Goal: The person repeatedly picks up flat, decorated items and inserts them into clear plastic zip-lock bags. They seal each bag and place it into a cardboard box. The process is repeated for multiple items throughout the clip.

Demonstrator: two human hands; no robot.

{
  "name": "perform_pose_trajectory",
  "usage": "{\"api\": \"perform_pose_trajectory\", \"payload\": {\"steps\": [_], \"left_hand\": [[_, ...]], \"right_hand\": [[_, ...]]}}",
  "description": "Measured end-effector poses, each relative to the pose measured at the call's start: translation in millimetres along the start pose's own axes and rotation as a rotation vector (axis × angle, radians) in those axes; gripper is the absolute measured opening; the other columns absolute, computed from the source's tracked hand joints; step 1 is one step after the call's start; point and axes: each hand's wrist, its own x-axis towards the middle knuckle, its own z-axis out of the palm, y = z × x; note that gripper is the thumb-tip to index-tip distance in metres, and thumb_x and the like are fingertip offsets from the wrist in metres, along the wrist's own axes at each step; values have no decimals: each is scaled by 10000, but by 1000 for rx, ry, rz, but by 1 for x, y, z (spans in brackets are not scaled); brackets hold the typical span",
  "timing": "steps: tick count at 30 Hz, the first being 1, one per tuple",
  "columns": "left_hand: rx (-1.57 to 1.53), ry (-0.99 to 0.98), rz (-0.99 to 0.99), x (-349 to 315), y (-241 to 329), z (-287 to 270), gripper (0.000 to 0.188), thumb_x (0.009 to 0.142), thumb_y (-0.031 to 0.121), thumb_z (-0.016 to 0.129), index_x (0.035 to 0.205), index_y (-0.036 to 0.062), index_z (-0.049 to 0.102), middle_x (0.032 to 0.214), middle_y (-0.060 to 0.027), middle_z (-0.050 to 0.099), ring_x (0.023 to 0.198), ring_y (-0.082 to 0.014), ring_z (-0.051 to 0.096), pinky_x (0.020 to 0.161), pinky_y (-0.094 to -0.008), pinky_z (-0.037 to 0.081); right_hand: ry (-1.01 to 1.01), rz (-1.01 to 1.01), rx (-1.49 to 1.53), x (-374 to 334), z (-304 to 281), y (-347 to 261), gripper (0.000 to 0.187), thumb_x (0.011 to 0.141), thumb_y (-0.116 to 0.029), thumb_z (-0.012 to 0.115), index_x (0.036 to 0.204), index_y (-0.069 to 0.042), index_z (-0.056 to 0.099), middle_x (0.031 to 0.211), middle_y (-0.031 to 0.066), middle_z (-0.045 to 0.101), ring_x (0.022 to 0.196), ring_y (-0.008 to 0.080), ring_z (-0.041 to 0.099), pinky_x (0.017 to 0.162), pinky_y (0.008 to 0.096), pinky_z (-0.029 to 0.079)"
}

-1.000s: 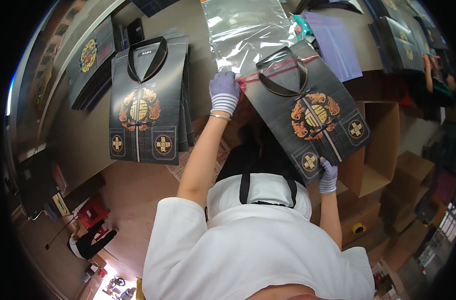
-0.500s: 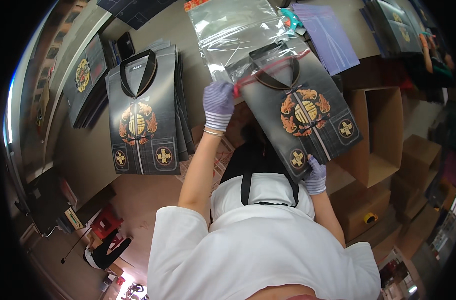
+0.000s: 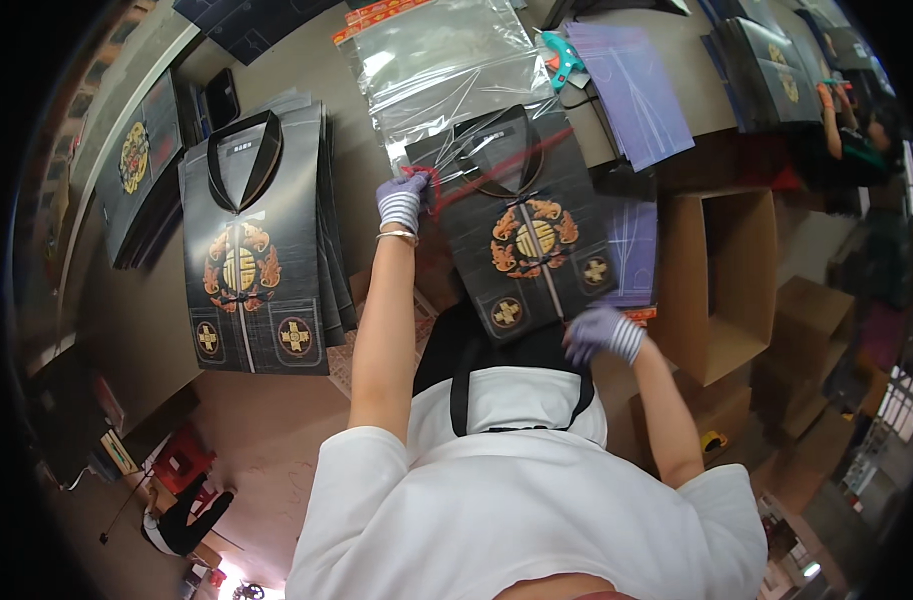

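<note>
My left hand (image 3: pixel 405 198), in a striped purple glove, pinches the red-edged opening of a clear plastic bag (image 3: pixel 457 65). Partly inside that bag is a flat, shirt-shaped black paper package (image 3: pixel 477 250) with a dark collar and a gold and orange emblem. Its collar end lies under the film; the lower end sticks out toward me. At its lower right edge is my right hand (image 3: pixel 607 335), gloved alike, fingers loosely bent and apart, not wrapped around it. Whether the fingertips touch the edge is hard to tell.
A stack of matching shirt-shaped packages (image 3: pixel 247 320) lies to the left, with another stack (image 3: pixel 142 200) beyond and a phone (image 3: pixel 222 98). Purple sheets (image 3: pixel 632 100) and a teal tool (image 3: pixel 565 60) are at the back right. An open cardboard box (image 3: pixel 722 290) stands right; another person works far right.
The package has slid deeper into the clear bag and moved left. My right hand has released its lower corner and shifted slightly left. My left hand still holds the bag's edge.
</note>
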Motion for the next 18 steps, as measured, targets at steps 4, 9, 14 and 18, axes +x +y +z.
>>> {"api": "perform_pose_trajectory", "payload": {"steps": [4, 9, 14, 18], "left_hand": [[356, 113, 193, -9, 12, 9, 250, 689, 204, 749, 787, -11, 671, 675, -66, 638, 565, -128, 570, 552, -272, 466], [460, 171, 173, -13, 24, 25, 320, 643, 240, 765, 773, -29, 648, 661, -87, 624, 562, -144, 535, 575, -295, 460], [101, 89, 116, -27, 28, 21, 233, 724, 200, 722, 792, -11, 652, 678, -55, 621, 574, -125, 547, 547, -260, 456], [-251, 55, 54, -39, 28, 14, 155, 799, 135, 656, 855, -10, 647, 747, -32, 623, 603, -96, 544, 528, -224, 463]], "right_hand": [[850, -745, -311, 34, -108, -87, 220, 828, -217, 546, 821, -11, 622, 690, 63, 625, 611, 139, 567, 599, 278, 453], [1237, -852, -527, 111, -167, -210, 230, 779, -250, 587, 871, -46, 638, 798, 165, 627, 750, 303, 597, 679, 361, 455], [1128, -755, -625, 123, -184, -236, 243, 752, -262, 641, 865, -47, 642, 779, 162, 627, 738, 310, 593, 676, 361, 453], [943, -779, -387, 118, -199, -202, 196, 772, -162, 657, 840, 21, 640, 698, 61, 631, 645, 116, 554, 624, 259, 445]]}}
